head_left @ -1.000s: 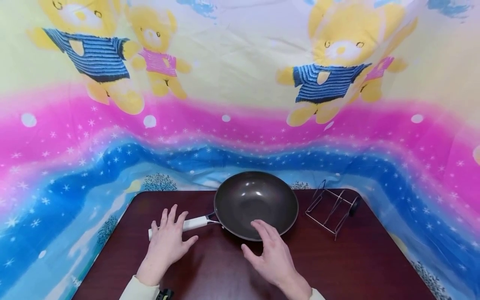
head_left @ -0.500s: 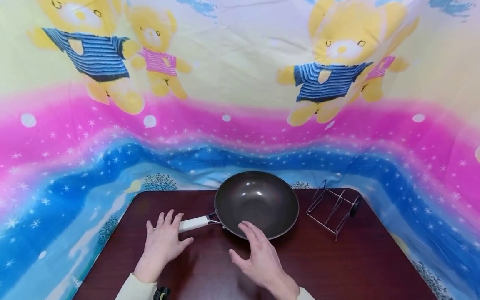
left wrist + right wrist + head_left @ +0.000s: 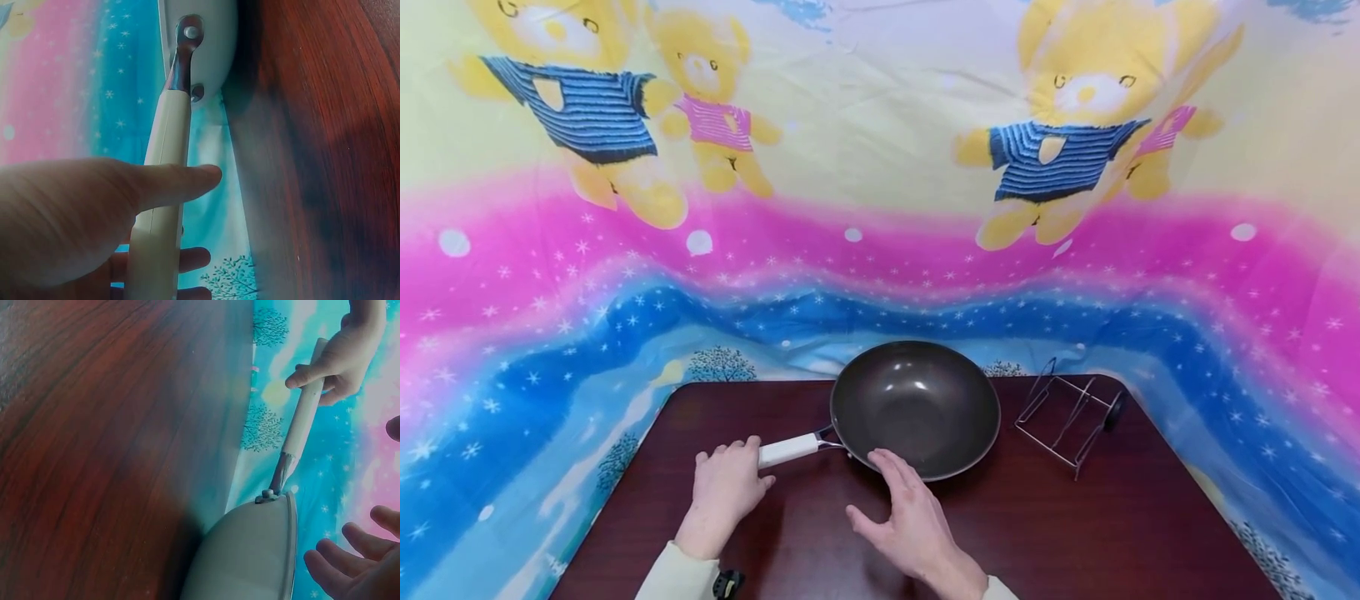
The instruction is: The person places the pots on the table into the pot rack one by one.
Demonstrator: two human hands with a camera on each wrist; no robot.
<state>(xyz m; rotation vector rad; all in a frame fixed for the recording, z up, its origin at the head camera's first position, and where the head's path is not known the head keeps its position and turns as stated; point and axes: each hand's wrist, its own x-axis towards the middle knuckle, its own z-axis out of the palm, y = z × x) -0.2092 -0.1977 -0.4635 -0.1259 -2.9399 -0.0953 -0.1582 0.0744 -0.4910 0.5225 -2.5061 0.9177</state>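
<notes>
A dark wok with a pale outer wall stands at the far middle of the table, its white handle pointing left. My left hand grips that handle near its end. In the left wrist view the thumb crosses one side of the handle, and fingertips show on the other. At the wok's near rim is my right hand, fingers extended and thumb spread, holding nothing. The right wrist view has its fingers beside the wok's outer wall, with the left hand on the handle beyond.
A wire rack with a black round part at one end stands at the table's right back corner. The dark red-brown table meets a hanging cloth printed with bears behind and at both sides.
My left hand's fingers, spread over the handle before, have curled round it. My right hand has shifted left along the wok's near rim. The wok looks unmoved.
</notes>
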